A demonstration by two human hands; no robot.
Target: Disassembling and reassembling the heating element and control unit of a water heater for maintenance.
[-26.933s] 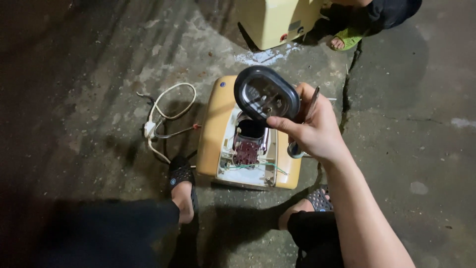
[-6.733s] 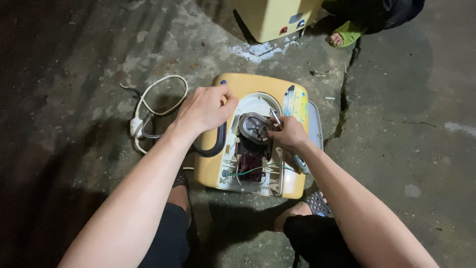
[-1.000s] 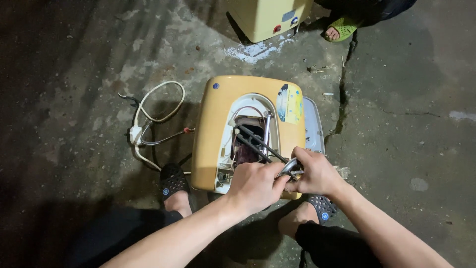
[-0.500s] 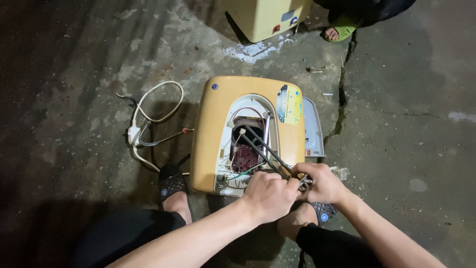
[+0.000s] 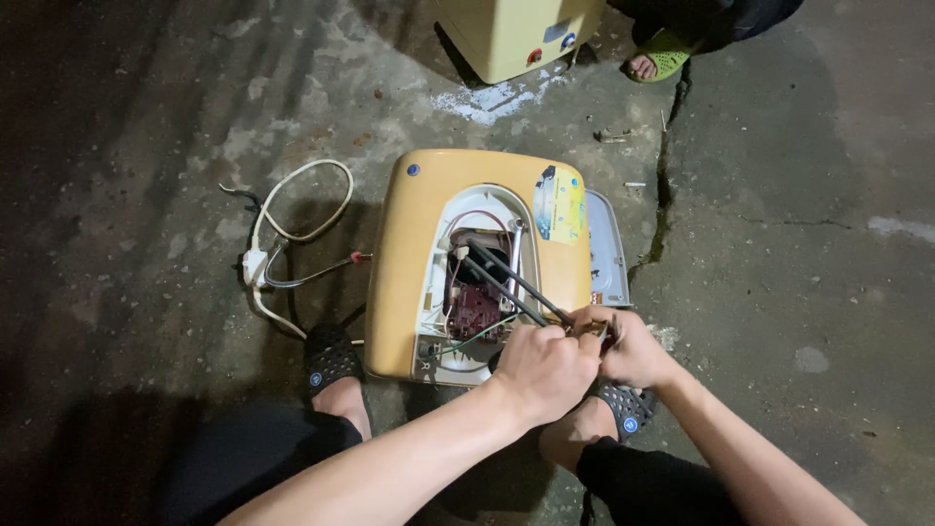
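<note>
Step in hand: you're drawing the dark heating rods [image 5: 511,282] out of the open front of the yellow water heater [image 5: 409,253], by the look of it, and both your hands are bunched at the near end.
Left hand [image 5: 545,368]: closed into a fist round the near end of the rods, knuckles up; fingers together and wrapped, though what exactly sits inside the fist I cannot tell.
Right hand [image 5: 631,349]: closed too, fingers curled on the metal end piece [image 5: 602,329] just beside your left; it looks pinched, not loose.
Rods: two slim dark bars running on a slant from the heater's cavity down to your hands, far ends still inside the opening, near ends at your fingers.
Doing it well: I'd say keep the pull in line with the slant of the rods, both hands moving as one, so nothing binds on the white rim [image 5: 429,292] of the opening.
Watch: the red circuit board [image 5: 474,312] and thin wires lie right under the rods, so I'd lift a touch rather than drag.
Footing: your sandalled foot [image 5: 333,362] sits against the heater's near corner, which should steady it.
Around: white cable [image 5: 282,234] coiled on the concrete to the left; a second yellow unit [image 5: 516,34] and another person's green sandal [image 5: 662,58] beyond.
</note>
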